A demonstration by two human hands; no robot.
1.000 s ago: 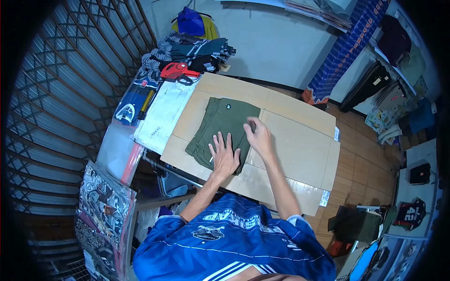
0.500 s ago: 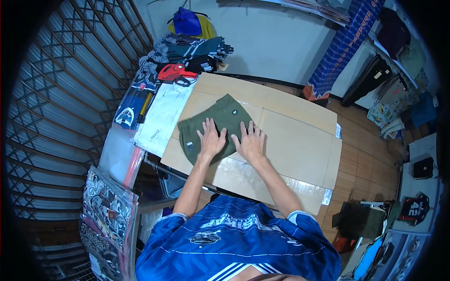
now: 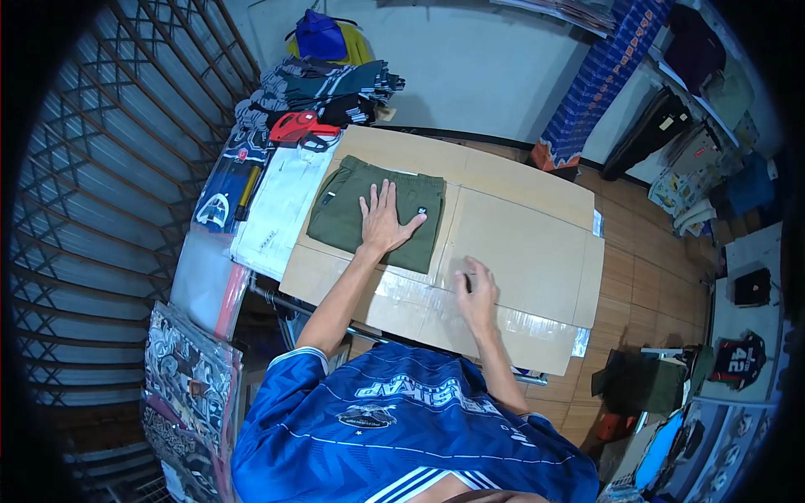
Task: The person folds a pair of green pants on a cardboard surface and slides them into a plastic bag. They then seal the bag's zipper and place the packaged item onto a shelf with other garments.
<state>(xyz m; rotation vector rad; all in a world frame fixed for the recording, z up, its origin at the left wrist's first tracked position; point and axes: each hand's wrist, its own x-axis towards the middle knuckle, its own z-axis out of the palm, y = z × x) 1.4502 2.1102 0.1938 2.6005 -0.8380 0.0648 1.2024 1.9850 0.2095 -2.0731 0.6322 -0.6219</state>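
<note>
A folded olive-green garment [image 3: 344,220] lies flat on a cardboard sheet [image 3: 528,226], its waistband side towards the back. It has a small dark label near its right edge and a small tag at its left. My left hand [image 3: 385,225] rests on the middle of the garment with its fingers spread. To the right of the garment, my right hand [image 3: 479,298] is over the cardboard, its fingers curled and apart, with nothing visible in them.
A red tape dispenser [image 3: 295,128] sits at the cardboard's back left corner, near stacked clothes [image 3: 335,88]. Packaged clothing [image 3: 228,189] and a yellow-black tool [image 3: 248,189] lie left. A blue wrapped post [image 3: 599,75] stands behind right.
The green garment has turned so that its waistband side faces the back. My right hand has come off it and moved right and nearer to me. My left hand still lies on it.
</note>
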